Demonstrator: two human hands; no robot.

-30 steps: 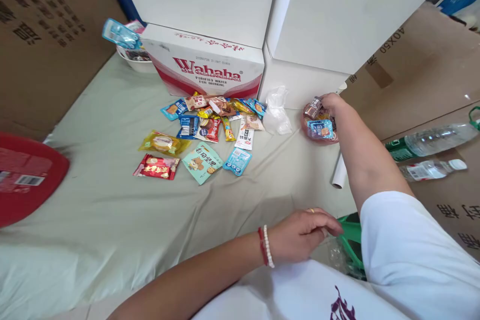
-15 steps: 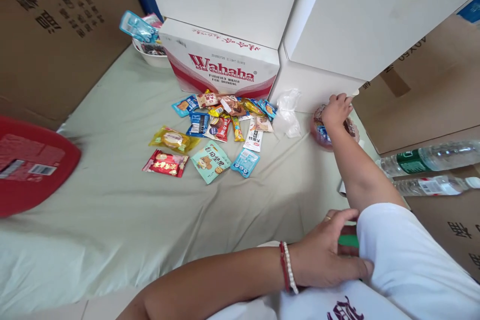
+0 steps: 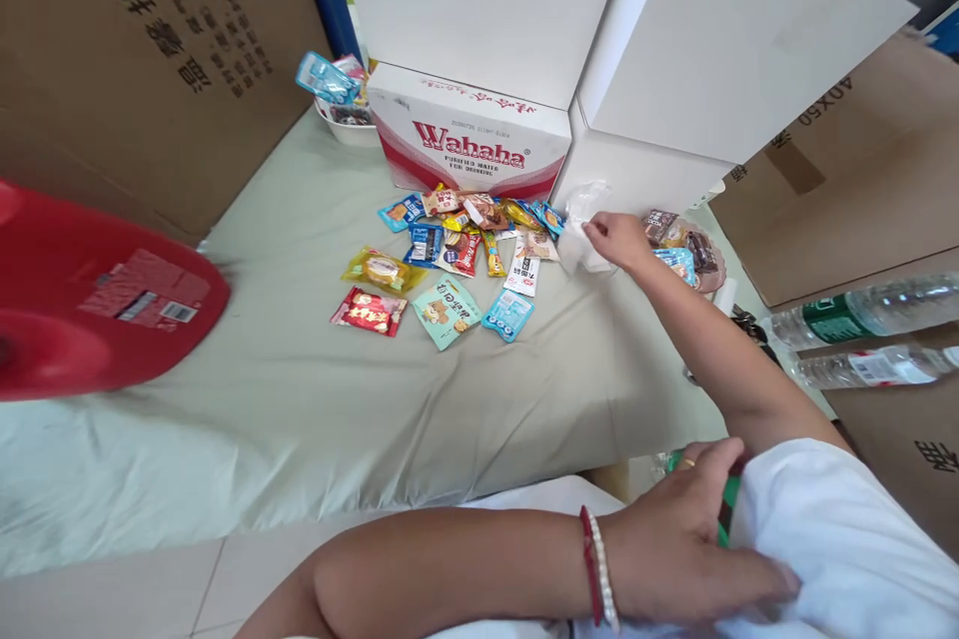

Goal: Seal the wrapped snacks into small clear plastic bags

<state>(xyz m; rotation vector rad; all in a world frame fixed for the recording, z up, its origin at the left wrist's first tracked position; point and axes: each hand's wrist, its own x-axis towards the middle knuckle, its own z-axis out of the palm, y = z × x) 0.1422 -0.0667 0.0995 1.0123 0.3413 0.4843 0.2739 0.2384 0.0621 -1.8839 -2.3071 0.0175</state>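
My right hand (image 3: 618, 240) reaches across the cloth, its fingers closed on a crumpled clear plastic bag (image 3: 582, 252). Just right of it sits a pink bowl (image 3: 715, 280) with wrapped snacks inside, partly behind my forearm. Left of the bag, a pile of wrapped snacks lies before the Wahaha box (image 3: 472, 150). In front of that pile are a yellow packet (image 3: 384, 270), a red packet (image 3: 370, 311), a mint-green packet (image 3: 448, 312) and a light blue packet (image 3: 509, 316). My left hand (image 3: 693, 539) is by my right sleeve, fingers apart and holding nothing.
A white basket (image 3: 349, 132) of snacks stands at the back left. A large red container (image 3: 97, 300) is on the left. Two plastic bottles (image 3: 869, 315) lie at the right by a cardboard box (image 3: 839, 170). White panels stand behind the Wahaha box.
My right hand has left the pink bowl and moved left to the plastic bag. My left hand has shifted right toward my right sleeve, its fingers spreading. The camera view has turned.
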